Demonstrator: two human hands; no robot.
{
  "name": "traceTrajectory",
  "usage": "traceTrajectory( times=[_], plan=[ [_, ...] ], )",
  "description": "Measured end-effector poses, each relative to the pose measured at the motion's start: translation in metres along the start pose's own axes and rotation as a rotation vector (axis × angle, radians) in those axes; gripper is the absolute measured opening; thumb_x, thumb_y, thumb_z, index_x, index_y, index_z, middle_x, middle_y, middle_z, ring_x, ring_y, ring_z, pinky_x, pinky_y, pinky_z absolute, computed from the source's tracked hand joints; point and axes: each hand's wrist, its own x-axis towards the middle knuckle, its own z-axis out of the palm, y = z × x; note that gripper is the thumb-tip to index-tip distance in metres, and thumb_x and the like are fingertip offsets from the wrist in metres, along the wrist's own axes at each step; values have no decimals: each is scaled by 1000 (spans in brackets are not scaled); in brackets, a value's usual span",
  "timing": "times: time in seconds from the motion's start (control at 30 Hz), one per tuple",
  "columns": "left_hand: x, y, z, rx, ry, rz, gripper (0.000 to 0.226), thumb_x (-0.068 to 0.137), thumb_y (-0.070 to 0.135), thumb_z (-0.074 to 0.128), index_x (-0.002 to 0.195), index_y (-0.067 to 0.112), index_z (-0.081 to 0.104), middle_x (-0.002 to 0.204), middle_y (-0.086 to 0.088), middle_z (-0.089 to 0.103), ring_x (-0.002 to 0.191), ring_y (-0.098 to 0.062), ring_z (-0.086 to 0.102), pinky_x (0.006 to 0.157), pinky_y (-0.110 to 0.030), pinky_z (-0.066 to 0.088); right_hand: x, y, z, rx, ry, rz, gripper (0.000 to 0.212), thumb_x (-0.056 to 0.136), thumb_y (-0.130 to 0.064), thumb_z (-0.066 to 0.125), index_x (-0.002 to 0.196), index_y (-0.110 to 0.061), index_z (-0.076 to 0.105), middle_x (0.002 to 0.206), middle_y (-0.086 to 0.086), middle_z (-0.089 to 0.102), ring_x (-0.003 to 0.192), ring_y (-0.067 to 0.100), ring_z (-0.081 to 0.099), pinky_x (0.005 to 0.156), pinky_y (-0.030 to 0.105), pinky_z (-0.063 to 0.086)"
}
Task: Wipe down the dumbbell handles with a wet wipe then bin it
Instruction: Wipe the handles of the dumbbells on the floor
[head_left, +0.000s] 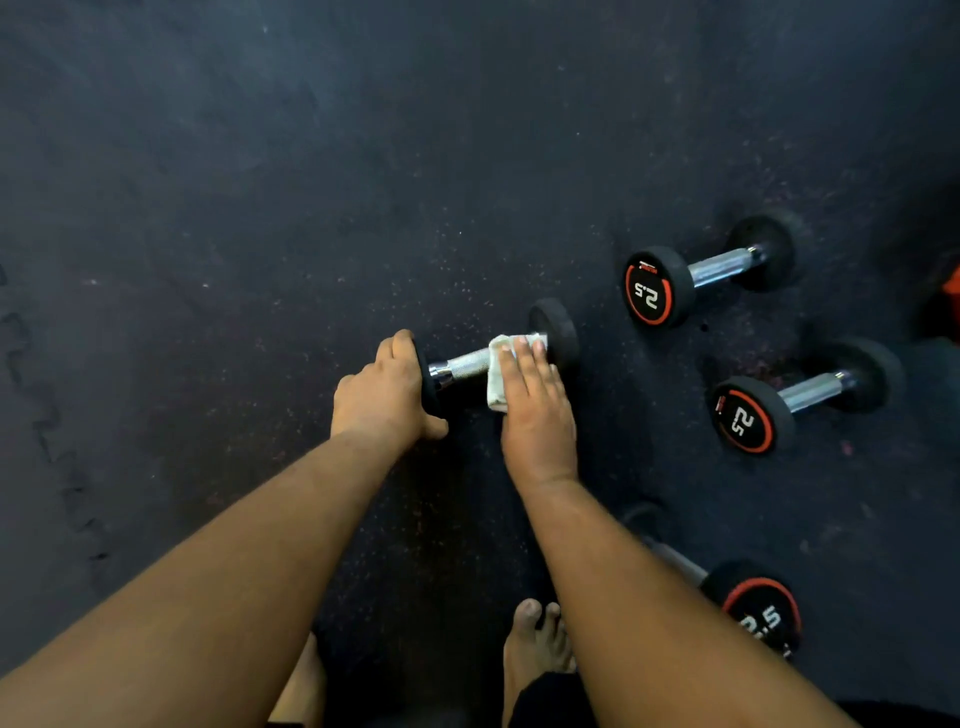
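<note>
**Wiping the handle, end to end**

We steady the near black rubber dumbbell (498, 358) on the dark floor (208, 208), left hand (387, 395) clamped on its left head. Our right hand (535, 405) presses the white wet wipe (501, 374) flat onto the knurled chrome handle (467, 365), whose axis runs left to right.

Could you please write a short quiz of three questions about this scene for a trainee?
1. True or false: the left hand grips one end of the dumbbell being wiped.
2. What does the right hand press on the handle: A sponge, B wet wipe, C brush?
3. How many other dumbbells lie on the floor?

Key: 1 true; 2 B; 3 three.
</note>
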Motion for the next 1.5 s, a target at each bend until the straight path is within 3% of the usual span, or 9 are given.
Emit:
traceTrajectory(
  times=[0.13,0.2,0.3,0.47,0.6,0.8,0.93,1.33,1.5],
  plan=[
    [1,2,-1,-13,-14,-11,107,64,45,88,147,16,26,142,-4,48,112,-30,63,89,-45,50,-5,-32,3,596,314,678,43,97,-2,50,137,-14,60,139,8,60,130,19,54,107,18,36],
    [4,1,-3,-7,-24,-21,104,63,45,89,143,17,29,140,-6,50,113,-33,63,89,-46,49,2,-46,5,1024,368,1134,32,98,-3,49,126,-9,63,125,15,66,117,28,62,97,26,45],
    [5,0,-2,7,-12,-10,103,61,46,90,140,15,32,139,-9,51,115,-35,62,88,-47,50,22,-55,-3,1558,361,1373,23,91,3,53,101,-14,64,103,13,70,98,29,66,84,36,54],
    [1,0,4,23,11,4,112,64,45,91,149,12,26,144,-10,47,116,-35,63,87,-47,50,56,-53,-6,1610,204,1422,27,84,-19,71,109,-10,68,106,12,73,96,27,70,86,41,59],
    [2,0,1,28,7,1,110,63,45,90,147,12,27,143,-10,47,114,-36,64,85,-47,50,76,-55,-12,1463,295,1483,29,85,-23,70,107,-5,65,98,8,70,80,22,66,64,29,52],
    [3,1,2,22,6,-8,112,63,48,91,148,13,26,142,-9,47,111,-35,65,84,-47,54,78,-39,-11,1863,268,1408,29,87,-24,74,108,-5,67,109,12,70,95,29,68,78,42,59],
    [2,-1,5,22,15,-13,114,63,48,91,149,12,25,144,-9,46,111,-35,65,83,-48,55,70,-40,-8,1949,340,1383,30,89,-24,72,113,-7,67,107,11,69,97,26,67,70,35,56],
    [2,-1,6,41,18,3,105,65,46,91,143,12,29,139,-9,48,109,-35,65,77,-45,48,79,-39,-2,1802,281,1404,14,85,-19,76,85,-8,67,81,6,67,72,22,65,73,36,54],
    [2,0,4,32,24,12,97,67,45,88,139,13,31,137,-9,49,105,-34,65,73,-42,46,71,-65,0,1651,376,1495,34,84,-27,77,109,-7,67,101,10,71,94,27,70,78,38,57]
  ],
)
